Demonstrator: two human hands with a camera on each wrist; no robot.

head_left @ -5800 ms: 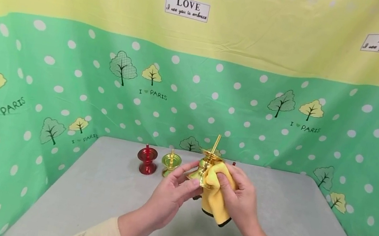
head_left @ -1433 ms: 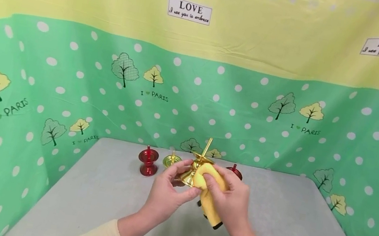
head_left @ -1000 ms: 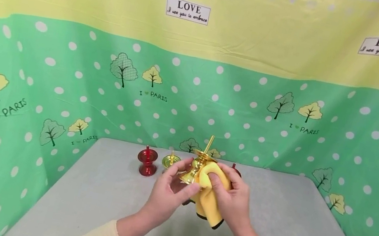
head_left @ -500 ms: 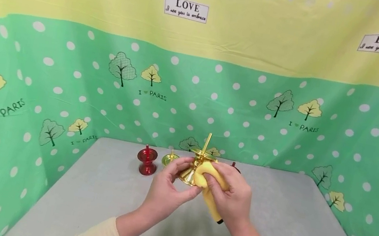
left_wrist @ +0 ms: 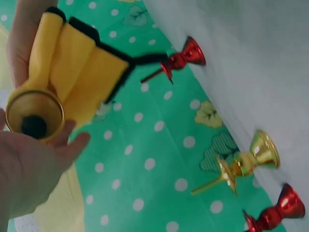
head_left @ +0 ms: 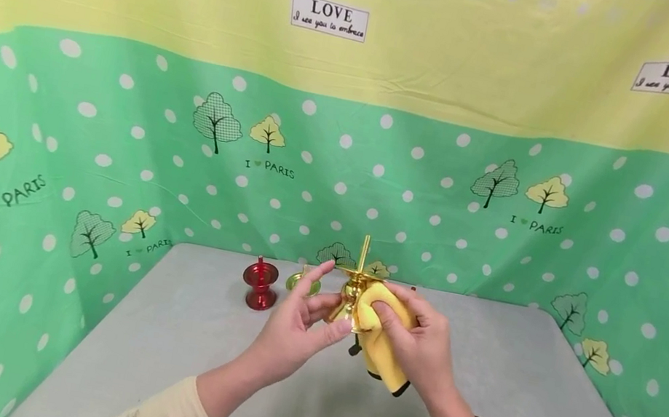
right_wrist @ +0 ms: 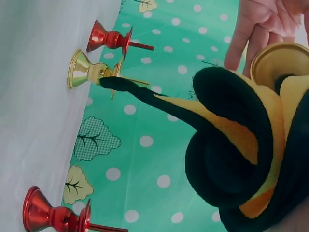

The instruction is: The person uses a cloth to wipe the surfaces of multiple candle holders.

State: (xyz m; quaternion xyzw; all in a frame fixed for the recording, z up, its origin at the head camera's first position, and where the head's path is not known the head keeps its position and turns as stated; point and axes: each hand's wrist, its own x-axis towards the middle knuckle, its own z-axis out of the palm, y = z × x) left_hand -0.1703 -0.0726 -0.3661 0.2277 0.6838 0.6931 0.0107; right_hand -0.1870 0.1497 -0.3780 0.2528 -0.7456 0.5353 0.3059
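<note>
A shiny gold candle holder (head_left: 351, 292) with a tall spike is held nearly upright above the table. My left hand (head_left: 295, 331) holds it low down, thumb at the flared base and the index finger raised off it. In the left wrist view the hollow underside of this candle holder (left_wrist: 34, 104) faces the camera, a dark spot inside. My right hand (head_left: 427, 346) pinches a yellow cloth (head_left: 382, 353) with black edging, bunched against the holder's right side. The cloth's loose end hangs below that hand, and its black-edged folds (right_wrist: 227, 159) fill much of the right wrist view.
On the grey table (head_left: 176, 359) stand a red candle holder (head_left: 260, 285) and a gold one (head_left: 298, 282) at the back left. Another red candle holder (right_wrist: 53, 212) is mostly hidden behind my right hand in the head view. Printed fabric (head_left: 377, 193) hangs behind.
The candle holder has turned from leaning right to nearly upright. My left index finger has lifted off it. My right hand and the cloth have shifted slightly right.
</note>
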